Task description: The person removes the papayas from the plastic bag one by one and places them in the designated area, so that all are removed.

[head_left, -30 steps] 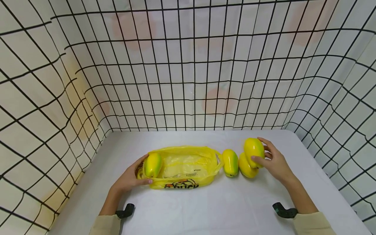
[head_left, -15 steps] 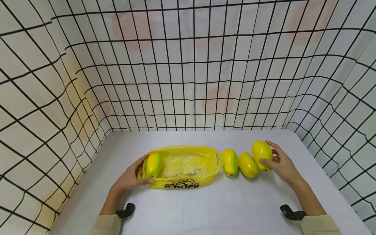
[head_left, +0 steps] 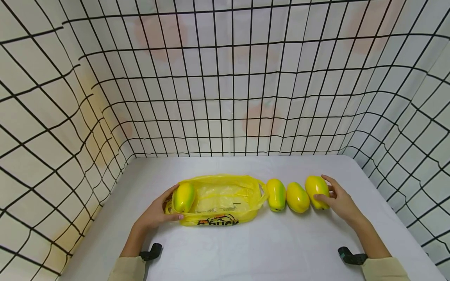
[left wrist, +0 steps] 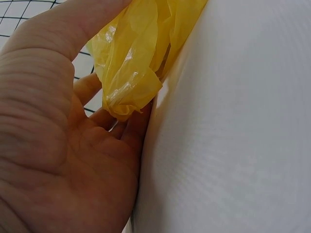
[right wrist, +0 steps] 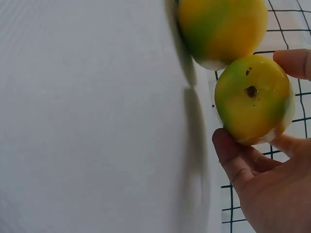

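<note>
My left hand [head_left: 154, 210] grips the left end of a yellow plastic bag [head_left: 218, 219], thumb at the front and fingers behind. In the left wrist view the crumpled bag end [left wrist: 131, 63] sits between thumb and fingers. One yellow-green mango [head_left: 184, 197] lies inside the bag at its left end. My right hand [head_left: 341, 201] holds another mango [head_left: 316, 191] at the right end of a row, thumb in front and fingers at the back. Seen from the right wrist, that mango [right wrist: 252, 99] shows its dark stem spot, close to a neighbouring mango [right wrist: 223, 29].
Two more mangoes, one upright to the view [head_left: 276, 194] and one slightly tilted [head_left: 297, 197], lie between the bag and my right hand. A white cloth [head_left: 246, 249] covers the table. Black wire mesh [head_left: 232, 97] encloses the back and sides.
My right hand has carried its mango right and down, from over the middle mango to the right end of the row. The left hand and bag have stayed put.
</note>
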`<action>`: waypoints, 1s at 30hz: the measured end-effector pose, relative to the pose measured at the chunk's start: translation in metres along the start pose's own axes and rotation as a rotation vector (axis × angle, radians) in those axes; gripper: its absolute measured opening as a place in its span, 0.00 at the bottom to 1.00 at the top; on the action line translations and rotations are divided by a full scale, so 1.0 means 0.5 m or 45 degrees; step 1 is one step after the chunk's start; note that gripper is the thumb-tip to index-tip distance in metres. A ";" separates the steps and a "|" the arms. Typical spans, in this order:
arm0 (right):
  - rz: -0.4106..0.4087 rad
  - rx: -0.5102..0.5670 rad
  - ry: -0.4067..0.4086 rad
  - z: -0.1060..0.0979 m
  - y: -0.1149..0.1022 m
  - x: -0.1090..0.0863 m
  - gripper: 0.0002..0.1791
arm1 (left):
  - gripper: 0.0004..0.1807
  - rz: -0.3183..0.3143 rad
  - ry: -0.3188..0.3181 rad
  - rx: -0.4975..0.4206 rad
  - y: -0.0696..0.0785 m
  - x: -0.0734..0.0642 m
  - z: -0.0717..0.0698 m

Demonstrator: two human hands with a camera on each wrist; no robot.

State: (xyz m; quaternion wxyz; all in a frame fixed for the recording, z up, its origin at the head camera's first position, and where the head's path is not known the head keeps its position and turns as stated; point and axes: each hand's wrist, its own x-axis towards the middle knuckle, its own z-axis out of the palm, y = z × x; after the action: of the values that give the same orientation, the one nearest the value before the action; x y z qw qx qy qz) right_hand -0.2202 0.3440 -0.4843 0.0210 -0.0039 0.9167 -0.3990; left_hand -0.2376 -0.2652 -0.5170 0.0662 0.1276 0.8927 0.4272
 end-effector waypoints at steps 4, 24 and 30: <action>0.038 0.025 -0.019 0.005 0.009 0.001 0.49 | 0.59 -0.013 -0.002 0.006 0.004 -0.001 0.000; 0.054 -0.026 -0.073 0.011 0.015 0.003 0.51 | 0.59 -0.045 -0.007 -0.001 0.008 0.000 -0.001; 0.049 -0.033 -0.073 0.011 0.018 0.001 0.50 | 0.59 -0.046 -0.011 0.005 0.005 0.001 0.000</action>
State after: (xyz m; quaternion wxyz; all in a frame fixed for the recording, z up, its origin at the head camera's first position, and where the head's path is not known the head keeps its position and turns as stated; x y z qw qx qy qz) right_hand -0.2202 0.3460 -0.4946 0.0550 0.0020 0.9207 -0.3865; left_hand -0.2378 -0.2634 -0.5150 0.0776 0.1136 0.8953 0.4238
